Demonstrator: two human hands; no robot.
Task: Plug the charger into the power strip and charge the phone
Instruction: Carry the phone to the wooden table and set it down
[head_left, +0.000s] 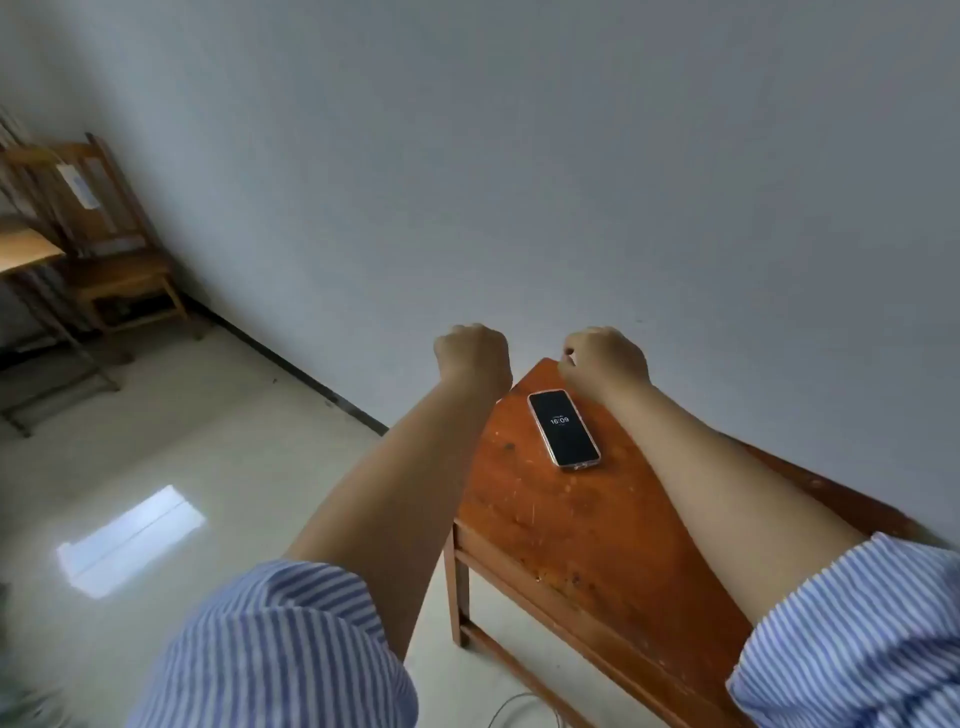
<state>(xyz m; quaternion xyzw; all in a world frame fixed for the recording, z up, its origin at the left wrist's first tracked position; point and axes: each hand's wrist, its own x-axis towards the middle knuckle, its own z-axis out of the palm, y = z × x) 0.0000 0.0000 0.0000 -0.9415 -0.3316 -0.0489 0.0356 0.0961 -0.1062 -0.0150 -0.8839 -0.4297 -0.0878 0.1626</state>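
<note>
A phone (563, 428) lies face up on the reddish wooden table (582, 519), its dark screen showing 16:09. Above the table's far left corner my left hand (474, 356) is curled into a fist, seen from the back, and whatever it may hold is hidden. My right hand (605, 361) is also curled, just past the phone's far end, with something small and pale showing at its fingertips. What that is I cannot tell. No charger body or power strip is visible. A thin cable (511, 709) shows on the floor below the table.
A grey wall stands right behind the table. Pale tiled floor lies to the left, with a bright patch of light (130, 540). A wooden chair (111, 244) and part of another desk (28, 252) stand at the far left.
</note>
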